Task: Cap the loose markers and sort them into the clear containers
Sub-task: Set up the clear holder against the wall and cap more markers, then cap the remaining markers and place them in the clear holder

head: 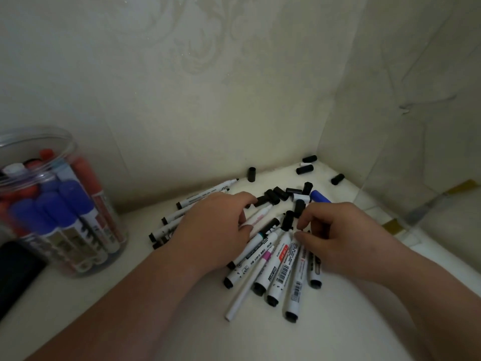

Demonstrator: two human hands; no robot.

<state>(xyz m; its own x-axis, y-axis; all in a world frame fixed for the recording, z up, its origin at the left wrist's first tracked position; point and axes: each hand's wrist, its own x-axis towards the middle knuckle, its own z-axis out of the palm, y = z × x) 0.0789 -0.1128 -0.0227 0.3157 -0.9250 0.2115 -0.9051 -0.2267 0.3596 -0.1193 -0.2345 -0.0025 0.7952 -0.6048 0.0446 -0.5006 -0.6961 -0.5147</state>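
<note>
Markers (276, 267) heaped near the tabletop's (182, 321) back right corner, loose caps (304, 169) just behind for easy matching. Left hand (210, 230) curled over the heap, likely pinning it; actual grip unclear. Right hand (343, 241) curled beside one cap (287, 220), contact unclear. Clear container (70, 149) at left edge.

left hand (216, 230) + left forearm (117, 308): bare | right hand (346, 243) + right forearm (429, 295): bare

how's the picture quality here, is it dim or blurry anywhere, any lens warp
Head view: dim, flat light that darkens toward the corners. The clear container shows faint glare on its rim and bows with the wide-angle warp. The marker pile is fairly sharp, with labels partly readable. The left hand and right hand look slightly soft.
</note>
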